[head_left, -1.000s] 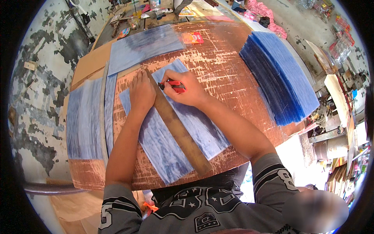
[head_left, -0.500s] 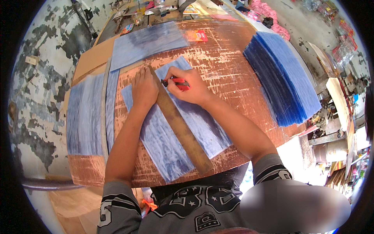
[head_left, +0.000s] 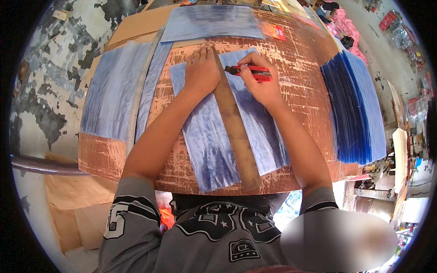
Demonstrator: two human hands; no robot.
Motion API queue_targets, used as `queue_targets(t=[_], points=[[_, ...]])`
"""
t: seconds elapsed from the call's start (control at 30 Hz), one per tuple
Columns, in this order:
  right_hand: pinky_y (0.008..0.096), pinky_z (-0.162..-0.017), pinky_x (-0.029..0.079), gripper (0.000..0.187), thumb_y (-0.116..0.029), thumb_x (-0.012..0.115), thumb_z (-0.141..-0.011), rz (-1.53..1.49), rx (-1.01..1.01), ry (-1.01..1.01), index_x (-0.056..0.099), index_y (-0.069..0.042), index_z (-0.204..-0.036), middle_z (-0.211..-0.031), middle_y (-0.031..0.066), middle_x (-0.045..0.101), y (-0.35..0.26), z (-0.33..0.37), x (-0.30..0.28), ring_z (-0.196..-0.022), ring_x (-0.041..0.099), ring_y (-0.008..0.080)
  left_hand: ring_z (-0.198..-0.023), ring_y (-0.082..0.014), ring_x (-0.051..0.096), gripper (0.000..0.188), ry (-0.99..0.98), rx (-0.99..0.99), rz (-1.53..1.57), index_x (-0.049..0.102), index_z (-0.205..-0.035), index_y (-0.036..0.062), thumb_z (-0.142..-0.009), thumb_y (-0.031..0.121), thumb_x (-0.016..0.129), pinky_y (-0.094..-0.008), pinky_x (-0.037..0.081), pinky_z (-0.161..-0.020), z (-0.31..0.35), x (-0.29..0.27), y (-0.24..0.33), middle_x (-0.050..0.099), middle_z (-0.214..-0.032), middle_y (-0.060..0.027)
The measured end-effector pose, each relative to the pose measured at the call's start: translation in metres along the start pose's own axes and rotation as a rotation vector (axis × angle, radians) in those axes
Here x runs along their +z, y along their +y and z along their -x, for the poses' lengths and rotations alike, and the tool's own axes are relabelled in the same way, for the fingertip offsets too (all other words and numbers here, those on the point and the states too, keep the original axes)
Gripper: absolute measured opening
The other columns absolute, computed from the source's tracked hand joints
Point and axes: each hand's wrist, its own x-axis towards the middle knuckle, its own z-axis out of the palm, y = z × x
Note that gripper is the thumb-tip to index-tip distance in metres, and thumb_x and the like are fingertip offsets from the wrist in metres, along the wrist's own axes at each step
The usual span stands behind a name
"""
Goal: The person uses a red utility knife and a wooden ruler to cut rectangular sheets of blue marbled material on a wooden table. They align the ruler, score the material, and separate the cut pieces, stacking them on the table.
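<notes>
My left hand point(head_left: 202, 73) lies flat with fingers stretched over the far end of a long brownish straightedge point(head_left: 236, 132). This bar lies slantwise across a streaky blue-and-white sheet point(head_left: 207, 145), which shows on both sides of it. In my right hand point(head_left: 261, 84) is a red utility knife point(head_left: 255, 72), gripped between thumb and fingers. Its dark tip points left, close to the straightedge's right edge near the far end; whether the blade touches the sheet I cannot tell.
A thick stack of blue sheets point(head_left: 355, 109) sits at the table's right. More blue sheets lie at the left point(head_left: 114, 91) and far side point(head_left: 211, 22), beside a long grey strip point(head_left: 145, 82). An orange-red card point(head_left: 275, 32) lies on the scratched brown table point(head_left: 305, 91).
The whole view has shifted, so table and hands appear farther right and higher. More of the knife shows in my right hand. My left hand stays on the straightedge.
</notes>
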Motion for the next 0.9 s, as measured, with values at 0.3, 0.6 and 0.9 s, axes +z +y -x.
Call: queue_targets(t=[0.3, 0.6, 0.9], points=[[0.0262, -0.062, 0.056, 0.025, -0.02, 0.065, -0.108, -0.122, 0.15, 0.058, 0.073, -0.002, -0.123, -0.095, 0.0088, 0.077, 0.0, -0.008, 0.002, -0.075, 0.071, 0.011, -0.146, -0.0422, 0.052, 0.058, -0.051, -0.04, 0.031, 0.052, -0.15, -0.0116, -0.098, 0.015, 0.05, -0.0541, 0.035, -0.124, -0.001, -0.006, 0.006, 0.053, -0.158, -0.0313], [0.0308, -0.07, 0.062, 0.033, -0.015, 0.061, -0.109, -0.036, 0.164, -0.026, 0.069, -0.001, -0.138, -0.109, 0.0145, 0.08, -0.002, -0.009, 0.007, -0.082, 0.077, 0.0143, -0.145, -0.0436, 0.053, 0.059, -0.037, -0.06, 0.011, 0.052, -0.15, -0.0118, -0.098, 0.016, 0.05, -0.0569, 0.036, -0.123, 0.001, -0.005, 0.007, 0.052, -0.157, -0.0331], [0.0328, -0.076, 0.06, 0.036, -0.013, 0.064, -0.105, 0.091, 0.076, -0.154, 0.07, -0.008, -0.139, -0.102, 0.0161, 0.081, 0.008, -0.007, 0.008, -0.086, 0.077, 0.0189, -0.143, -0.0451, 0.054, 0.059, -0.009, -0.05, 0.053, 0.053, -0.148, -0.0149, -0.097, 0.016, 0.051, -0.0581, 0.035, -0.123, 0.001, -0.004, 0.009, 0.054, -0.155, -0.0351]])
